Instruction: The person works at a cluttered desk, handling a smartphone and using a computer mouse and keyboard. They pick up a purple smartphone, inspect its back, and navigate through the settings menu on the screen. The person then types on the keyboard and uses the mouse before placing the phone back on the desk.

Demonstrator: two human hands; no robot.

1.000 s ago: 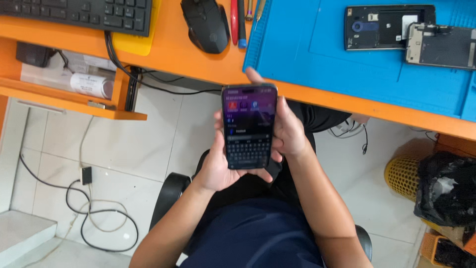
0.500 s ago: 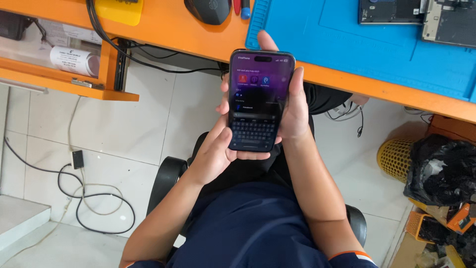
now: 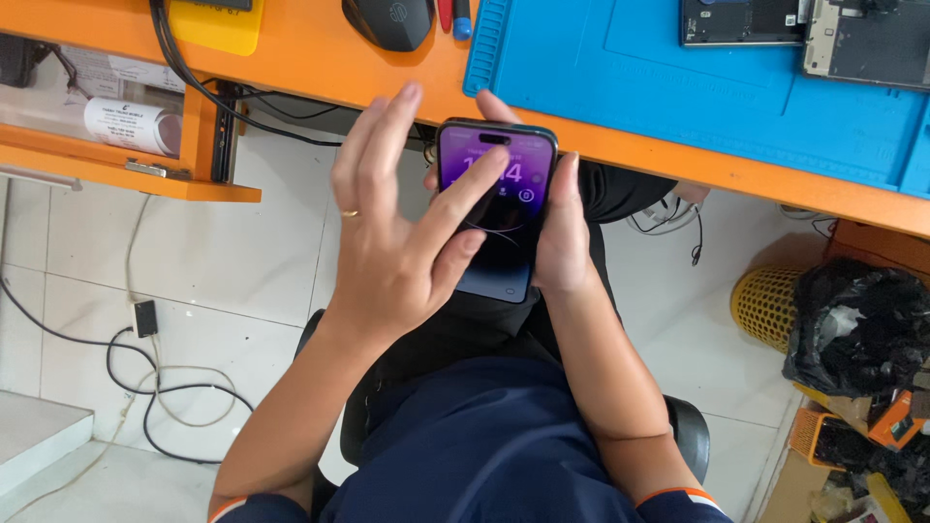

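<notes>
A dark smartphone [image 3: 504, 194] with a lit purple screen is upright in front of my lap, just below the orange desk edge. My right hand [image 3: 560, 237] wraps its right side and back. My left hand [image 3: 397, 228], with a ring on one finger, is spread in front of the phone's left half. Its thumb rests on the screen and the other fingers are lifted and apart.
The orange desk [image 3: 320, 58] carries a blue work mat [image 3: 630, 87], a black mouse [image 3: 389, 21], a yellow pad [image 3: 215, 27] and two opened phone bodies [image 3: 823, 29]. A shelf [image 3: 107, 160] hangs at left. Cables [image 3: 145, 387] lie on the tiles; a yellow basket [image 3: 770, 305] holds a black bag.
The lit screen changed from a keyboard view to a purple screen with large digits. My left hand let go of the phone's side and now spreads over it, thumb on the glass.
</notes>
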